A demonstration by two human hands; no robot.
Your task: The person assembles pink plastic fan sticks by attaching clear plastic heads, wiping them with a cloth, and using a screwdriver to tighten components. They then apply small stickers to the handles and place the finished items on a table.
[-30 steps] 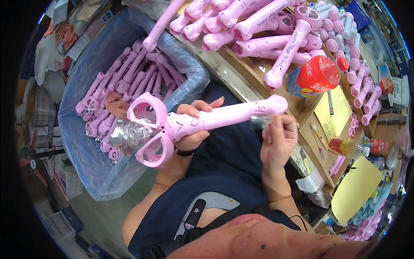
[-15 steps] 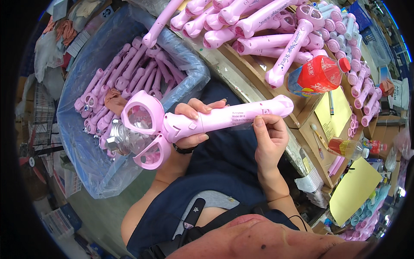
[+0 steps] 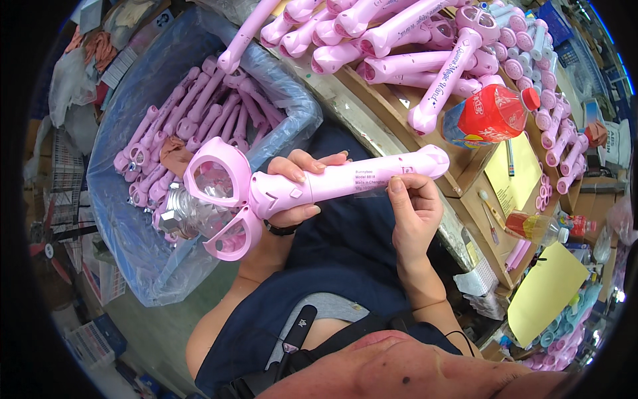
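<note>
A pink toy wand (image 3: 332, 186) lies across my lap, its ring-shaped head with clear faceted and silver parts to the left. My left hand (image 3: 296, 189) is wrapped round the handle just behind the head. At the handle's lower edge, my right hand (image 3: 413, 206) pinches the end of a small clear sticker (image 3: 367, 183) with dark print between thumb and forefinger. The sticker's upper part lies against the handle; its lower edge stands off below it. My other right fingers are curled.
To the left stands a bin lined with blue plastic (image 3: 166, 279), holding many pink wands (image 3: 206, 106). On the wooden bench (image 3: 372, 106) are piled wand parts (image 3: 399, 30), a red-labelled bottle (image 3: 492, 114), yellow paper (image 3: 508, 176), a toothbrush (image 3: 490, 206) and a second bottle (image 3: 535, 228).
The wand and both hands have shifted very slightly left. The sticker's lower edge shows a little more below the handle, with my right fingers still pinched at it.
</note>
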